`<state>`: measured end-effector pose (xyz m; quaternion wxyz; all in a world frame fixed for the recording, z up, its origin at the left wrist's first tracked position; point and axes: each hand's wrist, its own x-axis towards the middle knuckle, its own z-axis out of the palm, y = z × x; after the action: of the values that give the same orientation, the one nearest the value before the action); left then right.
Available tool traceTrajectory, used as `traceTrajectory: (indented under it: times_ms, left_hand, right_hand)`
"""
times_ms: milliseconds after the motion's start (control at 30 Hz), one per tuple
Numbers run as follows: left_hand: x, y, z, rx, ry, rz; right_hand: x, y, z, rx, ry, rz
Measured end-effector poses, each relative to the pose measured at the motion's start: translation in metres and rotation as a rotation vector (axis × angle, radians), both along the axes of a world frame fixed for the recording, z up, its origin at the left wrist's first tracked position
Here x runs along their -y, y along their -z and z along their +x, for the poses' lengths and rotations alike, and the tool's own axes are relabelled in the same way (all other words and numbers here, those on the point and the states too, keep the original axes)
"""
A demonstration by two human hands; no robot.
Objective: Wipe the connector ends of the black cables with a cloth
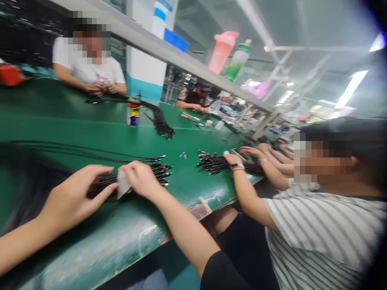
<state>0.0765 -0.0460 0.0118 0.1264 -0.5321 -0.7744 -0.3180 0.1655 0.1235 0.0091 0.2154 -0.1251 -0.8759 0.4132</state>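
A thick bundle of black cables (161, 171) with metal plug ends lies on the green table in front of me. My right hand (141, 179) is closed on a small whitish piece like cloth or paper (123, 184), held against the bundle. Just left of it, my left hand (71, 197) has its thumb and fingers apart around the near side of the cables, with the thumb tip close to the whitish piece. The cables trail off to the left, where they blur. A few loose cables (133, 157) lie behind the bundle.
A co-worker in a striped shirt (320, 225) sits at my right, hands over another cable bundle (211, 163). Across the table (99, 135) sits a person in white (87, 68). A small can (133, 112) stands near more cables (161, 123). A shelf with bottles (223, 52) runs above.
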Motion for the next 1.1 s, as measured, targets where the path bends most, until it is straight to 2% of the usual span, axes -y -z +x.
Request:
traceTrajectory:
  times_ms: [67, 133, 167, 267, 367, 467, 533, 633, 767, 867, 933, 967, 1033, 1100]
  left_hand:
    - [0.008, -0.027, 0.005, -0.039, 0.068, -0.093]
    - [0.021, -0.051, 0.008, 0.006, 0.276, -0.346]
    - [0.030, -0.060, 0.009, 0.016, 0.336, -0.442]
    - [0.059, -0.069, 0.016, 0.010, 0.428, -0.635]
    - [0.081, -0.060, 0.025, -0.054, 0.432, -0.694]
    - [0.082, -0.045, 0.028, -0.182, 0.373, -0.652]
    - [0.070, -0.036, 0.027, -0.297, 0.336, -0.609]
    - [0.041, -0.023, 0.024, -0.464, 0.333, -0.540]
    - [0.001, -0.008, 0.021, -0.621, 0.424, -0.475]
    - [-0.017, 0.001, 0.015, -0.641, 0.528, -0.427]
    - [-0.023, 0.004, 0.010, -0.514, 0.563, -0.388]
    - [-0.025, 0.006, 0.006, -0.387, 0.565, -0.356]
    - [-0.028, 0.007, -0.001, -0.043, 0.539, -0.263]
    - [-0.030, 0.008, -0.007, 0.282, 0.515, -0.189]
  right_hand:
    - [-0.008, -0.001, 0.000, -0.046, 0.050, 0.050]
    - [-0.018, 0.000, -0.001, -0.095, 0.081, 0.087]
    - [-0.024, 0.000, -0.003, -0.123, 0.114, 0.098]
    - [-0.042, 0.001, -0.003, -0.178, 0.189, 0.117]
    - [-0.056, 0.002, -0.001, -0.207, 0.262, 0.133]
    - [-0.066, 0.004, 0.000, -0.183, 0.321, 0.131]
    - [-0.070, 0.007, -0.001, -0.151, 0.336, 0.124]
    - [-0.076, 0.012, -0.004, -0.110, 0.327, 0.113]
    - [-0.080, 0.019, -0.007, -0.077, 0.319, 0.112]
    - [-0.082, 0.024, -0.009, -0.055, 0.324, 0.110]
    - [-0.082, 0.024, -0.009, -0.053, 0.336, 0.116]
    - [-0.081, 0.023, -0.009, -0.072, 0.341, 0.113]
    - [-0.078, 0.019, -0.008, -0.169, 0.331, 0.063]
    - [-0.071, 0.012, -0.008, -0.314, 0.285, -0.093]
